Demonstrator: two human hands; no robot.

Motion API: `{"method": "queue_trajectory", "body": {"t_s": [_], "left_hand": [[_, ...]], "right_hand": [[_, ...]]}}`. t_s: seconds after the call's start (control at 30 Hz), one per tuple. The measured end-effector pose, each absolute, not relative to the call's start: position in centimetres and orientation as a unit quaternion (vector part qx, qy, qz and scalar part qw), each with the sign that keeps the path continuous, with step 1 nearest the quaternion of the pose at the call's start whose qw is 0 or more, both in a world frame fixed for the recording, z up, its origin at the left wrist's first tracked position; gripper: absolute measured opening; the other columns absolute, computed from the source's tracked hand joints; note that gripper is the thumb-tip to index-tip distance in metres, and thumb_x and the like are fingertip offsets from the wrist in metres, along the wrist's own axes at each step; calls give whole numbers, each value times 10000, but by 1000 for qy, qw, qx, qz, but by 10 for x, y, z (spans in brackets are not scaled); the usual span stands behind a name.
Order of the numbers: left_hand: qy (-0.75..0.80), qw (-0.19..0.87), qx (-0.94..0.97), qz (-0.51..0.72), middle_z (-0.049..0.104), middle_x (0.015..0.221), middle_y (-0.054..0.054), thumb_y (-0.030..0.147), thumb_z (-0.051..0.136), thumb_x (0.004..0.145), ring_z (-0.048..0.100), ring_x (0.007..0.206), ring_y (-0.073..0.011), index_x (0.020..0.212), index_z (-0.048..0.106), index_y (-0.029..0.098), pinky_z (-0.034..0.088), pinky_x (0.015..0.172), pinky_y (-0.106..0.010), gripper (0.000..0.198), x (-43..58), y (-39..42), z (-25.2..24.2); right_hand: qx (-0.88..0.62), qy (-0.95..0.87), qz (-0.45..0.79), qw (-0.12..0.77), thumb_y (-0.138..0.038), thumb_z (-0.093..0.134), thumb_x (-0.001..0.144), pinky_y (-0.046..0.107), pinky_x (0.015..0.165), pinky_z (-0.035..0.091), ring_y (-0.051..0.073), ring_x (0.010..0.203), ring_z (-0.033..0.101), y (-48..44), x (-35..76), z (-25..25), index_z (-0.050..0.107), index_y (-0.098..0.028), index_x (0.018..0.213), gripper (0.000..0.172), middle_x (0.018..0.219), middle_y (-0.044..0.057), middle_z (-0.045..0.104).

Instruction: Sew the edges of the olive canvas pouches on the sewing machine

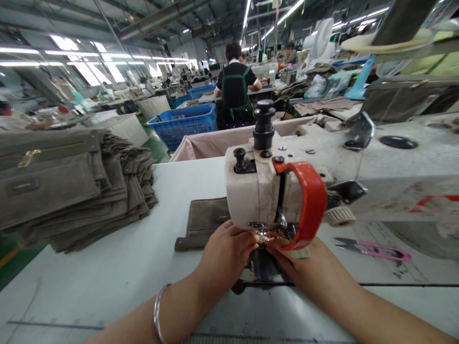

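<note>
A brown fabric panel (206, 222) with a small label and a folded strip along its near edge lies flat, running under the head of a white sewing machine (247, 196). My left hand (224, 251) rests over the panel's right side, thumb and fingers pinched together on it close to the needle. From the other side, my right hand (304, 260) reaches in beneath the red guard (311, 205), its fingers closed near the presser foot (265, 236). The guard and machine head hide part of those fingertips and what lies between them.
A thick pile of brown fabric pieces (71, 186) with zips stands at left. Pink-handled thread snips (380, 249) lie right of the machine. Beyond the white table (161, 286) are a blue crate (186, 122), a pale cloth bin (211, 143) and a seated person (234, 83).
</note>
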State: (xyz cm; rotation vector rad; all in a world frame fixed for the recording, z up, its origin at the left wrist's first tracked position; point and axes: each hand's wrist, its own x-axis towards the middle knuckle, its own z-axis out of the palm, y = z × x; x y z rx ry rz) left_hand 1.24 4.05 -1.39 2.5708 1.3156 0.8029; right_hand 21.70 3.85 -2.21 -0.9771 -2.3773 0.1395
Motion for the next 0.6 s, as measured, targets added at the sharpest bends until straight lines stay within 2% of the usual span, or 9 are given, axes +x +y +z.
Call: {"method": "queue_trajectory", "body": {"t_s": [0.3,0.6], "left_hand": [[462,79,837,281,721,945,-5,165,679,839,644,919,-207,885,705,235,518,833,-350,88,13,42,-15],[477,52,831,281,724,852,-2,137,653,816,666,823,-220,830,705,242,555,741,-342,118,14,40,-14]], "right_hand": [[-398,-871,72,280,-117,518,887,362,743,545,225,830,645,40,218,-26,702,-169,949,201,911,95,692],[-429,-859,50,273,-93,506,870,319,742,525,212,813,629,37,206,-19,692,-168,867,200,872,87,682]]}}
